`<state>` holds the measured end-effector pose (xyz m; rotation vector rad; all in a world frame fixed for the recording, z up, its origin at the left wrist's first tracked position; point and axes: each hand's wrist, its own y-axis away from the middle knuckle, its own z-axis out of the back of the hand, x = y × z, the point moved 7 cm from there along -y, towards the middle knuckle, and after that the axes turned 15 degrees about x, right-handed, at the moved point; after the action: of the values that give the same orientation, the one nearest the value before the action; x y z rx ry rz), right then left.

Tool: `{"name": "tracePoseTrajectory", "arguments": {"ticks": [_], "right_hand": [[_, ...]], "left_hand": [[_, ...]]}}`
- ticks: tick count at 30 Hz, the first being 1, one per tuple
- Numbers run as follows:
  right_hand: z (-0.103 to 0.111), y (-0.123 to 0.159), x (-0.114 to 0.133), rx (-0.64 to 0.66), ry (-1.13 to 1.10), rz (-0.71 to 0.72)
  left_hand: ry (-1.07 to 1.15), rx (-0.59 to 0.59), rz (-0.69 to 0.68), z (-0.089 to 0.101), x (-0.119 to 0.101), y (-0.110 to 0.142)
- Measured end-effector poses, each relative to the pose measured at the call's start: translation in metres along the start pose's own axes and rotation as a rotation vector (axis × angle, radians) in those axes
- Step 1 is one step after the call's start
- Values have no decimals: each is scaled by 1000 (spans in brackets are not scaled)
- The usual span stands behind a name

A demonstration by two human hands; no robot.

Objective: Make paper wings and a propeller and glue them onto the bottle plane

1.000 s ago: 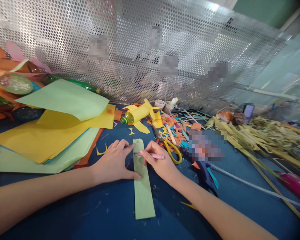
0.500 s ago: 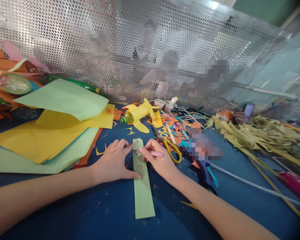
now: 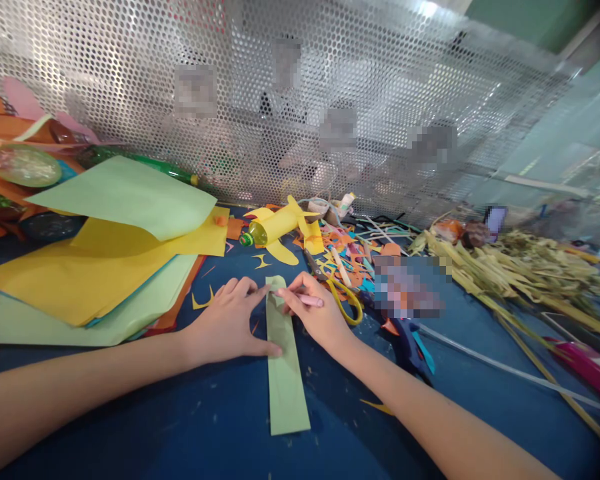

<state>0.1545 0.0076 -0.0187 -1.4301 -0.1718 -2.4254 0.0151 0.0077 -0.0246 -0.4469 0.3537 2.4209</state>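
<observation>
A long pale green paper strip lies on the blue table, its near end towards me. My left hand rests at its left side, thumb and index finger spread and pressing on the paper. Pinched in my right hand is a pink pen, its tip at the strip's far end. Just beyond the right hand lie scissors with yellow handles. A yellow paper-wrapped bottle with paper fins is on its side farther back.
Stacked yellow and green paper sheets lie at left, with decorated bottles behind. Colourful paper scraps spread past the scissors. Dried husks, a navy-handled tool and a magenta box are at right. A perforated metal screen stands behind.
My right hand has shifted slightly away from me, moving the pen's tip a little farther up the strip. The left hand stays in place on the paper.
</observation>
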Motion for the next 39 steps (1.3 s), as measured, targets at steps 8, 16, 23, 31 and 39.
{"name": "tracePoseTrajectory", "arguments": {"ticks": [8,16,23,31,39], "right_hand": [[3,-2,-1,-31,55,23],[5,-3,-3,-66,100,20],[9,-1,-4,-82,63,-24],[14,5,1,-90,102,-55],[16,8,0,-88,68,-58]], "left_hand": [[-2,-4,-5,0,-1,0],[-3,-7,-9,1,-1,1],[3,0,-4,-2,2,0],[1,6,0,-1,1,0],[-20,5,-3,-1,0,0]]}}
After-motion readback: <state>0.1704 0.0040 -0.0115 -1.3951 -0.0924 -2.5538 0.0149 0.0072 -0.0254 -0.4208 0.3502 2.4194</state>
